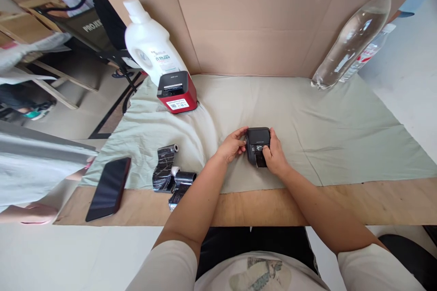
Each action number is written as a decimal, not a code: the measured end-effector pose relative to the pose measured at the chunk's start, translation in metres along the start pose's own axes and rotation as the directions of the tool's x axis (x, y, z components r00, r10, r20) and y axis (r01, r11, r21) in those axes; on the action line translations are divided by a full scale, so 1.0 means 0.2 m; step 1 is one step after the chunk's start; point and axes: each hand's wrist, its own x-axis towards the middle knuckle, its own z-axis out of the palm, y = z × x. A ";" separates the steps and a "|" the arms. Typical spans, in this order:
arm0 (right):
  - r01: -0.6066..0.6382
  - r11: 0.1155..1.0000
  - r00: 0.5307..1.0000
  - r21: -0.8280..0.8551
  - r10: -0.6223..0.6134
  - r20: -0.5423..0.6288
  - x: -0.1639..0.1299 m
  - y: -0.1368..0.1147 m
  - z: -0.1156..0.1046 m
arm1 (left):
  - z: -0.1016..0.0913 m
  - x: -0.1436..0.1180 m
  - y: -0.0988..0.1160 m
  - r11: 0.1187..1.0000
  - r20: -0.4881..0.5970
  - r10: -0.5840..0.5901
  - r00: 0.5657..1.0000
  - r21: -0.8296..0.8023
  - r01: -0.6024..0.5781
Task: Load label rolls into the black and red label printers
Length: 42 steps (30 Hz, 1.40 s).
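Pale green cloth (341, 145) is covering the table (392, 198) back to a cardboard wall (246, 45), with a wooden strip (256, 209) showing along the near edge and a phone (108, 189) straddling the two at left. Just behind that strip, the left hand (234, 146) and the right hand (276, 157) are gripping a small black device (258, 136) from either side. Open cloth is stretching from it toward the large bottle (355, 38), while black rolls (165, 168) are crowding the left forearm (205, 186).

Your left hand (232, 146) and right hand (277, 157) hold the black device (258, 136) between them, right thumb on its front; red-and-black box (177, 93) far left, phone (108, 188) near left, tall bottle (355, 38) far right!
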 end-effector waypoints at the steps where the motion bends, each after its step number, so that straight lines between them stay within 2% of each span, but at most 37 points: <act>1: -0.001 0.999 1.000 0.043 0.002 -0.013 0.00 0.00 0.00 | 0.00 0.00 0.00 1.000 -0.019 0.003 1.000 0.012 -0.002; 5: -0.033 0.981 0.999 0.193 0.040 -0.035 0.00 -0.01 0.01 | 0.02 0.02 -0.01 0.998 -0.072 0.015 0.997 0.063 -0.011; 8: -0.126 0.948 0.989 0.291 0.143 -0.034 0.00 -0.03 0.00 | 0.02 0.01 -0.01 0.997 -0.082 0.015 0.997 0.074 -0.009; 11: -0.261 0.860 0.958 0.438 0.288 0.006 0.03 -0.06 -0.02 | 0.02 0.01 -0.01 0.998 -0.077 0.026 0.997 0.063 -0.021; 14: -0.326 0.759 0.930 0.564 0.365 0.046 0.06 -0.08 -0.05 | 0.01 0.01 -0.01 0.998 -0.068 0.021 0.997 0.054 -0.017; 18: -0.308 0.752 0.929 0.583 0.371 0.012 0.08 -0.08 -0.07 | 0.01 0.01 -0.01 0.998 -0.074 0.012 0.997 0.066 -0.007; 23: -0.299 0.790 0.951 0.536 0.290 0.103 0.06 -0.07 -0.08 | 0.01 0.02 -0.02 0.998 -0.077 0.019 0.997 0.055 -0.015; 26: -0.329 0.771 0.942 0.546 0.307 0.134 0.05 -0.07 -0.08 | 0.00 0.02 -0.02 1.000 -0.056 0.003 0.998 0.026 -0.002; 32: -0.312 0.754 0.938 0.578 0.341 0.063 0.06 -0.08 -0.08 | -0.01 0.02 -0.03 1.000 -0.075 0.017 0.997 0.016 -0.016; 35: -0.277 0.789 0.937 0.549 0.349 -0.028 0.05 -0.08 -0.08 | 0.02 0.00 -0.05 0.997 -0.147 0.065 0.987 0.051 -0.059; 37: -0.254 0.823 0.936 0.508 0.342 -0.087 0.04 -0.08 -0.08 | 0.04 -0.02 -0.07 0.983 -0.230 0.146 0.962 0.141 -0.115; 39: -0.210 0.859 0.945 0.466 0.301 -0.128 0.04 -0.09 -0.09 | 0.05 -0.04 -0.07 0.928 -0.262 0.309 0.915 0.294 -0.229; 42: -0.120 0.900 0.963 0.419 0.209 -0.172 0.05 -0.09 -0.11 | 0.05 -0.07 -0.07 0.794 -0.179 0.537 0.824 0.437 -0.422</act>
